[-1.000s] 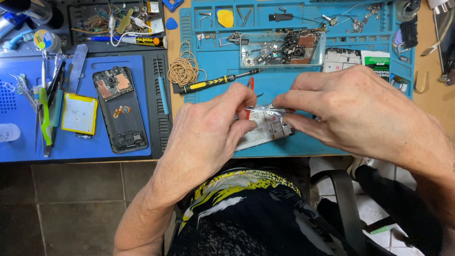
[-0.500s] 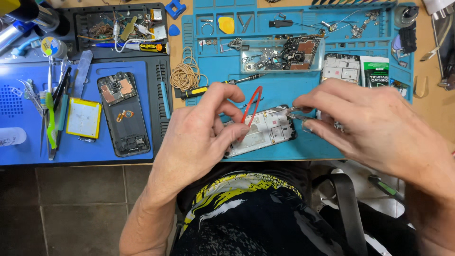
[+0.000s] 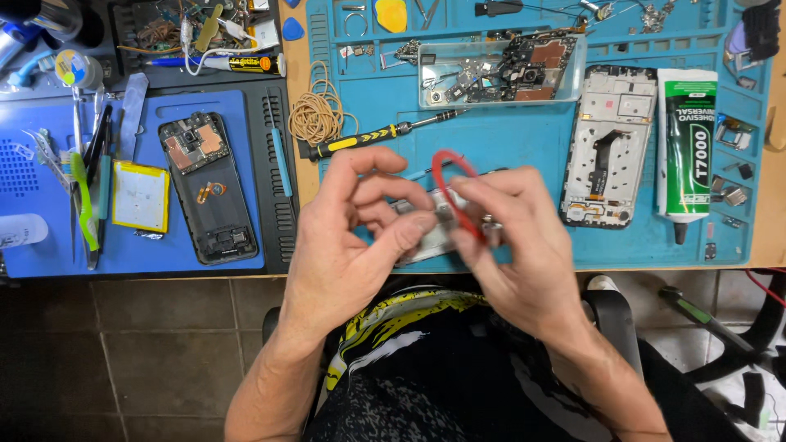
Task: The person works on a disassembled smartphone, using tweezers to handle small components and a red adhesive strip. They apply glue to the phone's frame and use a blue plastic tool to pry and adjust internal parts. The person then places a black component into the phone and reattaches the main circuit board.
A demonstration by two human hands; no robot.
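opened phone (image 3: 209, 188) on dark mat at left, then left hand (image 3: 352, 237) w/ grip pinched on phone frame (image 3: 430, 237) over blue mat (image 3: 524, 147), right hand (image 3: 516, 245) grip closed on red tweezers (image 3: 454, 192), tube (image 3: 686, 147) far right.

Red tweezers (image 3: 453, 190) — over phone frame (image 3: 434, 237)

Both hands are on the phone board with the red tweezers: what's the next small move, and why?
Probably steady the phone board with the left hand and bring the red tweezers in the right hand down onto it. The tweezers are already gripped and their tips point at the board, which the fingers partly hide, so the exact target is unclear.
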